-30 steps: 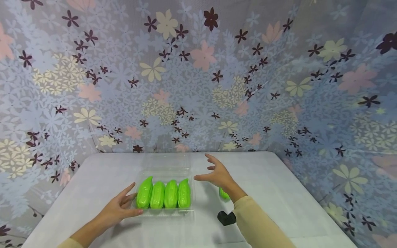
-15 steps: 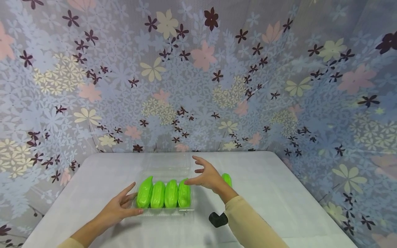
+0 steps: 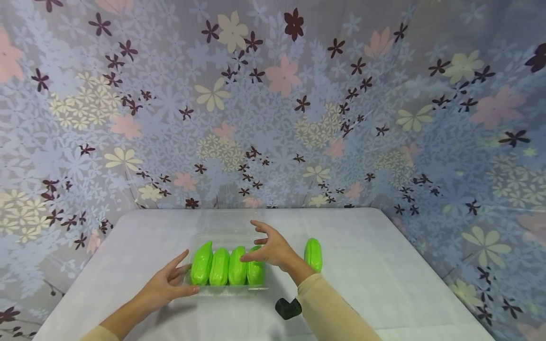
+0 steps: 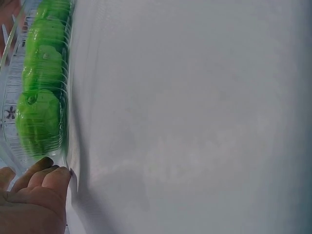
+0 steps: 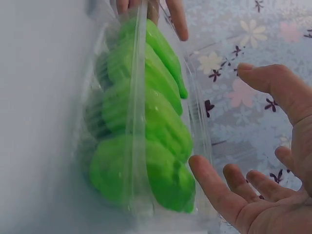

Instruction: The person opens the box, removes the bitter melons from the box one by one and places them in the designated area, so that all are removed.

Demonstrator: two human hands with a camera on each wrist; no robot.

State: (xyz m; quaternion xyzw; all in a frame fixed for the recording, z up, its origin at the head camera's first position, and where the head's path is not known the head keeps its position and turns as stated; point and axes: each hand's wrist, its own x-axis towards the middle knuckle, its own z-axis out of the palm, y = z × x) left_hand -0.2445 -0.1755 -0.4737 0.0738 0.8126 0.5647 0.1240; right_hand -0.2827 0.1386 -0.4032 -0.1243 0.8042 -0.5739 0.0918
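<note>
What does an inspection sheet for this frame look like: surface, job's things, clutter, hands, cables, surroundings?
Surface: white table, covered in a plain cloth.
Job's things: clear tray holding four green gourds side by side; its clear lid stands open behind. A fifth gourd lies on the table right of the tray.
Clutter: nothing seen.
Hands: left hand open, fingers touching the tray's left edge; right hand open, spread over the tray's right end, holding nothing.
Cables: nothing seen.
Surroundings: floral curtain behind and on both sides.
</note>
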